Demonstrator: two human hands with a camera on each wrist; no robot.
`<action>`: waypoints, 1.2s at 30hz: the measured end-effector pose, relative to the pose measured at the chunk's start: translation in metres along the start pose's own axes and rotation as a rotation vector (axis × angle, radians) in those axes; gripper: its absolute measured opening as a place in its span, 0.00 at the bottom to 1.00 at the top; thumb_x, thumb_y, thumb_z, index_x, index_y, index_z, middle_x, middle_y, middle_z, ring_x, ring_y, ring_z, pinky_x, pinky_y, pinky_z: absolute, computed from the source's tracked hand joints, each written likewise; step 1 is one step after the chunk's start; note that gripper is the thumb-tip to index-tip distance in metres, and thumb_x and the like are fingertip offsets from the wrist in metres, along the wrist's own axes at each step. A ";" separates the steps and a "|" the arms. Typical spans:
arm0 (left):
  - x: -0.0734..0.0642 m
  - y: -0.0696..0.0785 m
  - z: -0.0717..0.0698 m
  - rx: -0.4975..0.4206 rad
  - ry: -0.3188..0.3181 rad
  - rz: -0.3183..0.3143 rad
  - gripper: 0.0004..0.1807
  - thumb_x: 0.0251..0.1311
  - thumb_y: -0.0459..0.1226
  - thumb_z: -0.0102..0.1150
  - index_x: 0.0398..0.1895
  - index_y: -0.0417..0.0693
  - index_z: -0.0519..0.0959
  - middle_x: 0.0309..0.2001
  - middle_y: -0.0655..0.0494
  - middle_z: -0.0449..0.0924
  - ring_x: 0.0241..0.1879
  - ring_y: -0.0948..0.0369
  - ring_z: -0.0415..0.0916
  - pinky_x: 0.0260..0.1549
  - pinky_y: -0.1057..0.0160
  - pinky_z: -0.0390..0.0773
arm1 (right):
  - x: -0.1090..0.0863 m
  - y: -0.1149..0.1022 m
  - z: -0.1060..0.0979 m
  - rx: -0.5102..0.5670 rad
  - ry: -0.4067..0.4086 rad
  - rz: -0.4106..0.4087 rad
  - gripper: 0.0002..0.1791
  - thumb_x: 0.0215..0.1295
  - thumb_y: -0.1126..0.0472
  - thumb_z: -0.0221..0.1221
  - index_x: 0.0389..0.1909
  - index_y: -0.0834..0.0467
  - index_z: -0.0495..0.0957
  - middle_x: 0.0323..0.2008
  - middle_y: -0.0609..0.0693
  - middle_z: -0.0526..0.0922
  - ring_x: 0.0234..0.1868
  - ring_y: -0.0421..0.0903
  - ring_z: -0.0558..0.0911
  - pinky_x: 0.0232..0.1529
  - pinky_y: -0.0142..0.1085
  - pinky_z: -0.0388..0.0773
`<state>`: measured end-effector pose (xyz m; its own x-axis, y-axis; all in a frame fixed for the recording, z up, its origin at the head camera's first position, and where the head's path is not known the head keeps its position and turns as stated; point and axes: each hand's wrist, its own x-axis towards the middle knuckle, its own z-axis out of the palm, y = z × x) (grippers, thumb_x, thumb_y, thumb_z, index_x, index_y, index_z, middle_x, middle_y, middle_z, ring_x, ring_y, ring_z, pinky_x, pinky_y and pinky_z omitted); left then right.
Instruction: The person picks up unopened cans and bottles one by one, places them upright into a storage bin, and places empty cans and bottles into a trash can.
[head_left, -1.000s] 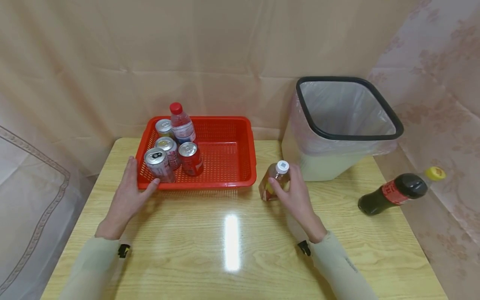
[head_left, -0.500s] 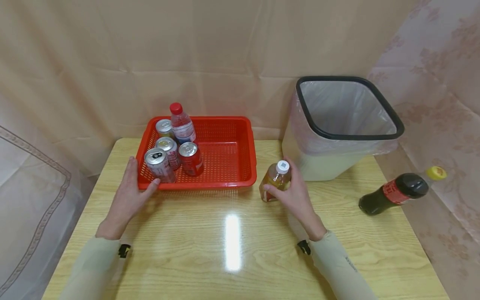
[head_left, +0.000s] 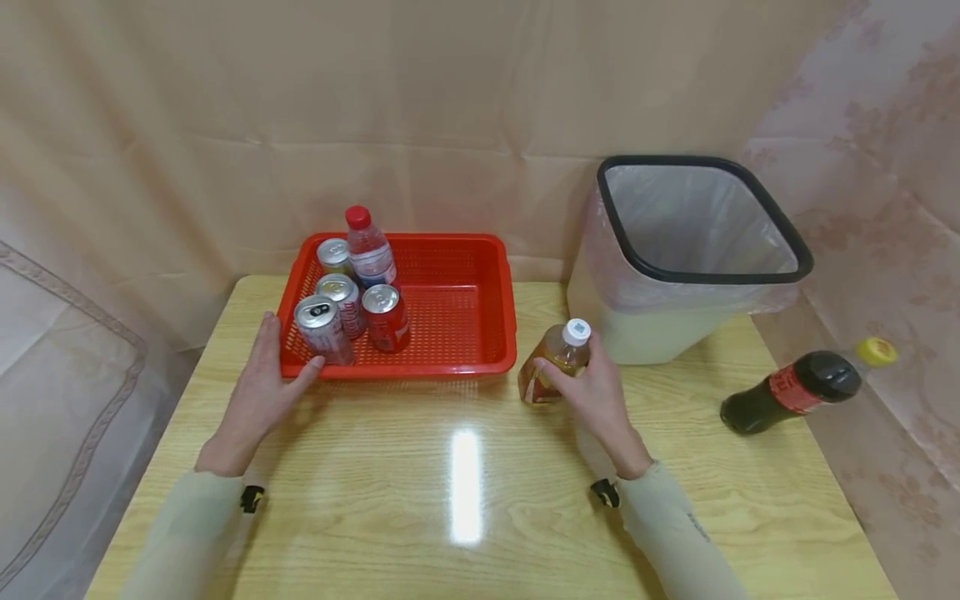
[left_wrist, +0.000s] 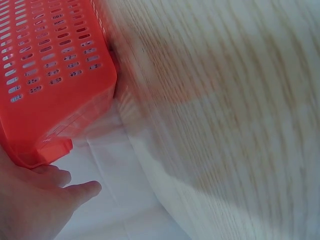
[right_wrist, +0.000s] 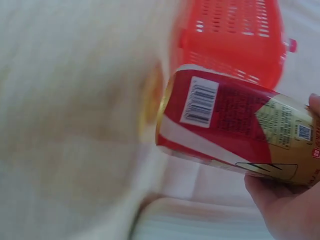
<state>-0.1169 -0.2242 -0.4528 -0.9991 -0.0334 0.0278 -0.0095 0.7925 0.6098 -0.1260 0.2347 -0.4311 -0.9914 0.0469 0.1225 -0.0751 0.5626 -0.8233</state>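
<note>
My right hand (head_left: 600, 398) grips a bottle of amber drink (head_left: 546, 382) with a white cap, thumb on the near side. The bottle leans a little to the right, and its red and gold label (right_wrist: 235, 120) shows in the right wrist view. Its base appears slightly off the table. My left hand (head_left: 258, 387) rests at the front left corner of a red plastic basket (head_left: 450, 367), thumb over the front rim and fingers along the left side. Inside the basket, on its left, stand several drink cans (head_left: 386, 321) and a clear bottle with a red cap (head_left: 371, 254).
Right of the basket stands a pale bin (head_left: 637, 333) with a black rim and a clear liner. Farther right, near the table's right edge, a cola bottle (head_left: 791, 390) with a yellow cap stands upright. A curtain (head_left: 420, 108) hangs behind the wooden table (head_left: 360, 500).
The amber bottle has tilted, its cap shifting right, in my right hand's grip. My left hand stays at the basket corner. The whole view has shifted very slightly.
</note>
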 end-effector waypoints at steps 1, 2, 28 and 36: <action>0.000 0.001 0.000 0.000 -0.001 -0.001 0.58 0.71 0.60 0.54 0.83 0.39 0.32 0.83 0.37 0.29 0.80 0.34 0.36 0.69 0.26 0.52 | -0.001 -0.004 -0.003 0.005 0.019 -0.009 0.42 0.60 0.50 0.75 0.67 0.63 0.66 0.57 0.63 0.80 0.57 0.61 0.80 0.61 0.57 0.76; 0.000 0.001 0.000 0.002 -0.003 -0.001 0.58 0.71 0.60 0.54 0.83 0.39 0.32 0.83 0.36 0.29 0.80 0.34 0.36 0.69 0.26 0.52 | -0.002 -0.008 -0.006 0.011 0.040 -0.025 0.40 0.60 0.51 0.75 0.66 0.64 0.67 0.57 0.62 0.81 0.57 0.61 0.80 0.60 0.57 0.76; 0.002 -0.001 0.000 0.001 -0.003 0.006 0.58 0.71 0.61 0.54 0.83 0.39 0.32 0.83 0.37 0.29 0.80 0.35 0.35 0.70 0.27 0.51 | 0.013 -0.129 0.024 0.164 0.126 -0.525 0.40 0.60 0.45 0.73 0.66 0.62 0.69 0.54 0.54 0.79 0.52 0.49 0.76 0.51 0.47 0.78; 0.002 -0.001 -0.001 -0.003 -0.006 0.004 0.58 0.70 0.61 0.55 0.83 0.40 0.32 0.83 0.37 0.29 0.80 0.35 0.36 0.69 0.27 0.51 | 0.020 -0.153 0.078 0.167 0.039 -0.453 0.42 0.61 0.47 0.72 0.70 0.60 0.65 0.59 0.52 0.75 0.59 0.46 0.74 0.56 0.44 0.82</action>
<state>-0.1187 -0.2252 -0.4524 -0.9993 -0.0267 0.0250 -0.0058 0.7908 0.6120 -0.1428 0.0855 -0.3457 -0.8505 -0.1397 0.5071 -0.5176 0.3939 -0.7596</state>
